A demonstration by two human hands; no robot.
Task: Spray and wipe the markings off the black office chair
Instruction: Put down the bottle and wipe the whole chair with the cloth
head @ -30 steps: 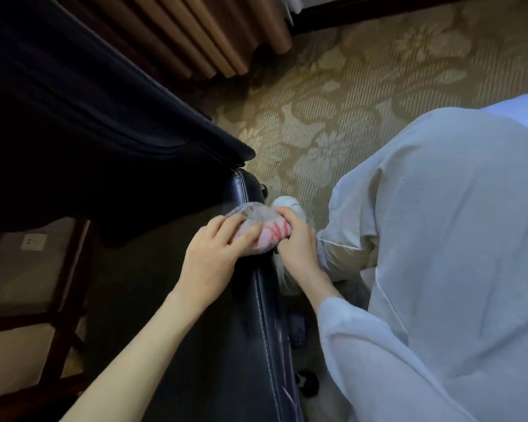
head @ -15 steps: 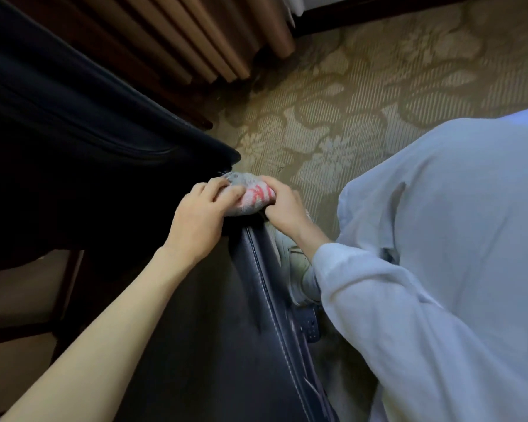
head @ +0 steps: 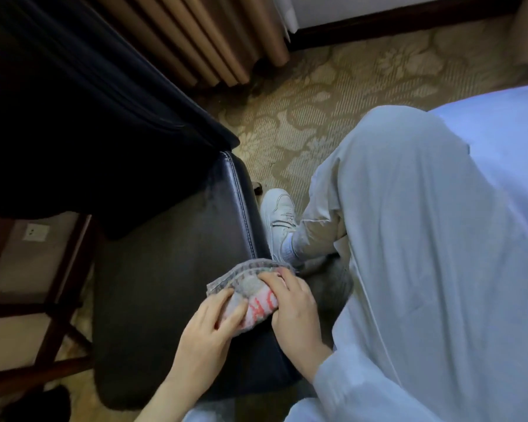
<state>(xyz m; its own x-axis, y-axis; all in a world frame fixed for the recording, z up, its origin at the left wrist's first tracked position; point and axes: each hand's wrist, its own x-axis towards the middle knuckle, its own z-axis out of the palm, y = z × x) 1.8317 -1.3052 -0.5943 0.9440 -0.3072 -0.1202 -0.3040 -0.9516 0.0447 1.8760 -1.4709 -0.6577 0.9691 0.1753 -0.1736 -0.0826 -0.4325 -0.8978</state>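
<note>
**Both hands working a cloth at the seat's edge**

The person's left hand (head: 208, 336) is pressing down on a bunched grey cloth (head: 247, 284), its fingers lying fairly straight over it. The right hand (head: 296, 318) is gripping the same cloth, fingers curled over the top. The cloth is sitting on the black office chair (head: 171, 269), at the stitched right edge of the seat. Red lettering is showing between the hands, but it is too crumpled to read. The leather is looking so dark that surface marks are hard to make out. A pale sleeve is cutting off the right wrist, and a white sneaker (head: 279, 214) is peeking out beside the seat.
</note>
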